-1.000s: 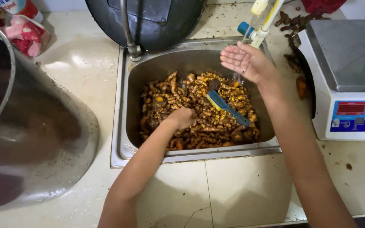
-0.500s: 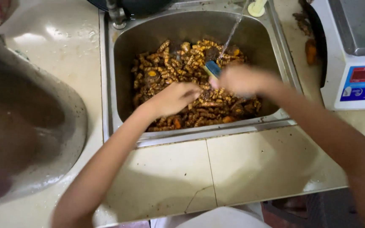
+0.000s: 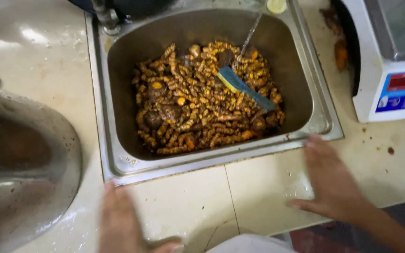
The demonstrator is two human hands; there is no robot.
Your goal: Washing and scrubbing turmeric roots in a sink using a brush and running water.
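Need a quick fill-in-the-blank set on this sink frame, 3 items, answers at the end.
1. The blue brush lies on a pile of orange-brown ____ in the sink.
2. The left hand and the right hand are over the ____, outside the basin.
3. A thin stream of ____ falls into the far side of the sink.

Missing words: roots; countertop; water

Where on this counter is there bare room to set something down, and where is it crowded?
Bare tile lies on the counter in front of the sink, between the left hand and right hand, and left of the sink above the big metal pot. The sink is crowded with turmeric roots and a blue brush; the scale fills the right.
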